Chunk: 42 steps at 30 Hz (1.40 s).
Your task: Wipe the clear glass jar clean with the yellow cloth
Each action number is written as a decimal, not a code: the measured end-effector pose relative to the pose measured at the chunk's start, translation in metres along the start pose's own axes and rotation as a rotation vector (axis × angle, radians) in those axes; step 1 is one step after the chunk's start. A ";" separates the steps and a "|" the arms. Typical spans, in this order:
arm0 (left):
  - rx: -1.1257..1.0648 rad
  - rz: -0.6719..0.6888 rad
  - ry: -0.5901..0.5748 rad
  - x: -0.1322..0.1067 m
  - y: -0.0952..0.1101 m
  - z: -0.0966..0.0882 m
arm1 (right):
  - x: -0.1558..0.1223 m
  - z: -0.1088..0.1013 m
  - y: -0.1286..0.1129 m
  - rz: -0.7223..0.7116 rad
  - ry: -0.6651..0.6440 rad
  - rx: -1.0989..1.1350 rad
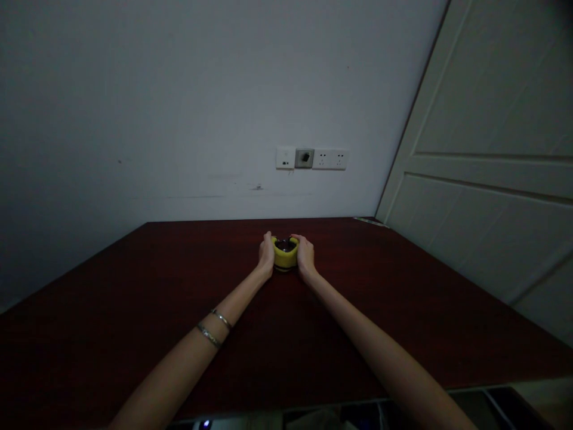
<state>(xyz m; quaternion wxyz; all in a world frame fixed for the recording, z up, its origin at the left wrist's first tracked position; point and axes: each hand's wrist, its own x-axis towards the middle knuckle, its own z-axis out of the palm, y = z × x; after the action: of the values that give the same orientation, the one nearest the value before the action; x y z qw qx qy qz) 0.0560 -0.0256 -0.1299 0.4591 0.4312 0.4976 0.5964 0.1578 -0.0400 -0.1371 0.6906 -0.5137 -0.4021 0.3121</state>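
I've got the left hand [267, 254] and right hand [305, 255] curled snugly around both sides of a yellow round container [285, 257], with open dark-red tabletop [179, 269] on either side and its far edge [250, 219] just ahead.

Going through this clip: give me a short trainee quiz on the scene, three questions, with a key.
1. Which arm wears the two thin silver bangles, left or right?
2. True or false: the rounded yellow object with a dark top sits between the left hand and the right hand, touching both.
3. What is the row of white fittings on the wall above the dark reddish-brown wooden table?

Key: 1. Left. 2. True. 3. Electrical sockets.
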 end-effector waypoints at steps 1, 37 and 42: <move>-0.011 -0.005 -0.007 0.001 0.000 0.000 | 0.000 0.000 0.001 0.003 0.000 0.009; 0.002 -0.034 -0.009 -0.002 -0.025 -0.018 | -0.007 0.005 0.027 0.116 -0.103 0.080; 0.018 -0.031 -0.008 -0.003 -0.025 -0.018 | -0.008 0.005 0.028 0.115 -0.099 0.088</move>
<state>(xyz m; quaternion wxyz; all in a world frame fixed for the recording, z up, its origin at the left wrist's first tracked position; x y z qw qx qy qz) 0.0417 -0.0299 -0.1574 0.4661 0.4300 0.5079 0.5831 0.1490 -0.0362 -0.1654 0.6725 -0.4891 -0.3916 0.3938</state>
